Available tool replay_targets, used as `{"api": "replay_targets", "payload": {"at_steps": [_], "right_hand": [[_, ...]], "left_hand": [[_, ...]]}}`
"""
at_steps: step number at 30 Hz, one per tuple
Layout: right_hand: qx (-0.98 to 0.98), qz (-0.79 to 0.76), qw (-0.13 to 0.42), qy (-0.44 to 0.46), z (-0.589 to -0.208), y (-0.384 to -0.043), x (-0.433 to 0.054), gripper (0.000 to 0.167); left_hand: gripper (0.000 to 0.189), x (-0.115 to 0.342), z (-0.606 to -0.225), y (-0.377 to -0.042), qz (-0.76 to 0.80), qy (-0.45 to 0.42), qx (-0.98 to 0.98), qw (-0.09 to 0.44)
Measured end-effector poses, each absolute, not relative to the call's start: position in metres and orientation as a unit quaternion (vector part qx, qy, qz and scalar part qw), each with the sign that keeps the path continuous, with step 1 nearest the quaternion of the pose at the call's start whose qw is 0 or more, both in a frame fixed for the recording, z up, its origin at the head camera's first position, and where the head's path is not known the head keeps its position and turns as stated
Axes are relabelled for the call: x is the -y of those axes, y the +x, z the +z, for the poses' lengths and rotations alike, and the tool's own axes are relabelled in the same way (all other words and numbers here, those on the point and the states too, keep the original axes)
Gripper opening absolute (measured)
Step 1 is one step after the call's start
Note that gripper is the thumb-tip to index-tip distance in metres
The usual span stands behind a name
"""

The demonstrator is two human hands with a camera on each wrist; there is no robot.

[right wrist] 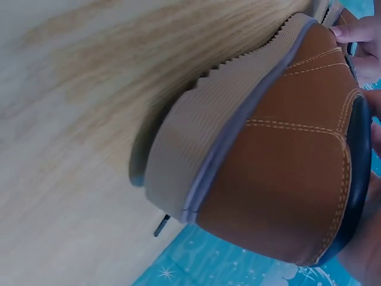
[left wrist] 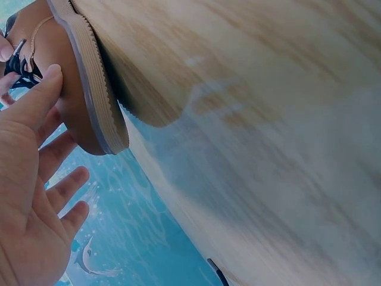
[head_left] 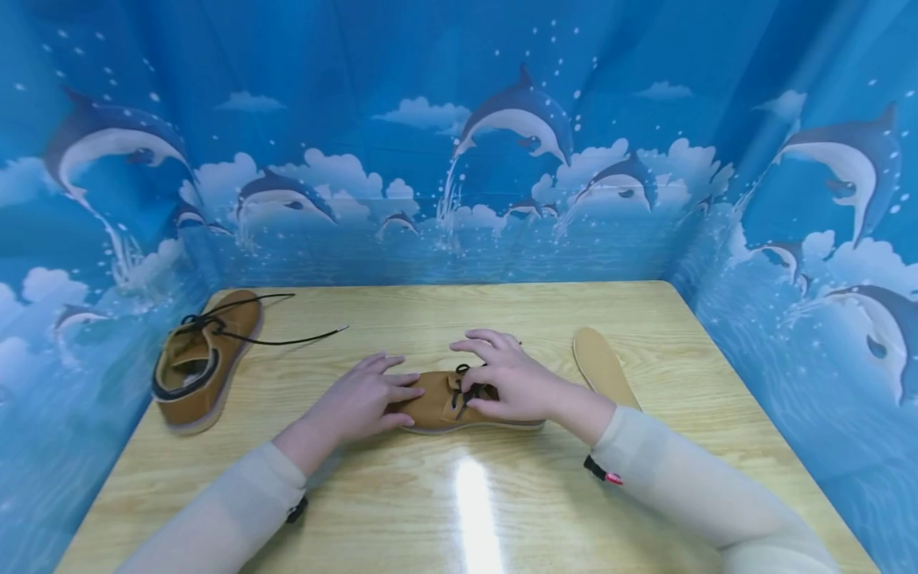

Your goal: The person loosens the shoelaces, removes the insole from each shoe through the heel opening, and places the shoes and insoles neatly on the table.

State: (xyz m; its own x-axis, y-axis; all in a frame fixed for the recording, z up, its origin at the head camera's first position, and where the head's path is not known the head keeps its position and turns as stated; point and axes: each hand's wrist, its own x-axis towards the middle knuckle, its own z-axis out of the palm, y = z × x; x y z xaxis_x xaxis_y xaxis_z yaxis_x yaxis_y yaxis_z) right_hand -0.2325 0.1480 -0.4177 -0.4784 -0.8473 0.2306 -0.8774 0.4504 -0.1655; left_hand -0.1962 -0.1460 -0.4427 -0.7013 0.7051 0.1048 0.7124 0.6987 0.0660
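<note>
A brown lace-up shoe (head_left: 430, 402) stands on its sole, toe pointing left, at the middle of the table. My left hand (head_left: 367, 401) rests at the toe, thumb touching the near side and the other fingers spread loosely. Over the shoe's opening is my right hand (head_left: 512, 381), its fingers bent above the black shoelace (head_left: 457, 392), with a gap between thumb and forefinger. The right wrist view shows the stitched heel (right wrist: 280, 185) and pale ridged sole (right wrist: 202, 131); the right fingertips are hidden there.
A second brown shoe (head_left: 240, 319) lies at the far left, its loose laces (head_left: 301, 341) trailing right. To the right is a tan insole (head_left: 604, 363), partly behind the right forearm. Blue dolphin-print curtains (head_left: 344, 119) enclose the wooden table (head_left: 402, 510).
</note>
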Motion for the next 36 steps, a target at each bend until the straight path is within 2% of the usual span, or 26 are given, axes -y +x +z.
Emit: {"api": "replay_targets", "payload": {"at_steps": [8, 12, 25, 36], "right_hand": [[0.837, 0.075, 0.071, 0.537, -0.409, -0.232, -0.139, 0.007], [0.839, 0.113, 0.065, 0.528, -0.410, -0.235, -0.136, 0.008], [0.835, 0.430, -0.043, 0.341, -0.417, -0.263, -0.135, 0.010], [0.751, 0.629, -0.033, 0.198, -0.421, -0.294, -0.147, 0.023]], "left_hand": [[0.050, 0.146, -0.443, -0.196, -0.060, -0.383, 0.921, 0.039], [0.050, 0.145, -0.444, -0.195, -0.062, -0.382, 0.922, 0.038], [0.052, 0.145, -0.444, -0.195, -0.053, -0.381, 0.923, 0.031], [0.054, 0.147, -0.444, -0.195, -0.053, -0.381, 0.923, 0.029]]}}
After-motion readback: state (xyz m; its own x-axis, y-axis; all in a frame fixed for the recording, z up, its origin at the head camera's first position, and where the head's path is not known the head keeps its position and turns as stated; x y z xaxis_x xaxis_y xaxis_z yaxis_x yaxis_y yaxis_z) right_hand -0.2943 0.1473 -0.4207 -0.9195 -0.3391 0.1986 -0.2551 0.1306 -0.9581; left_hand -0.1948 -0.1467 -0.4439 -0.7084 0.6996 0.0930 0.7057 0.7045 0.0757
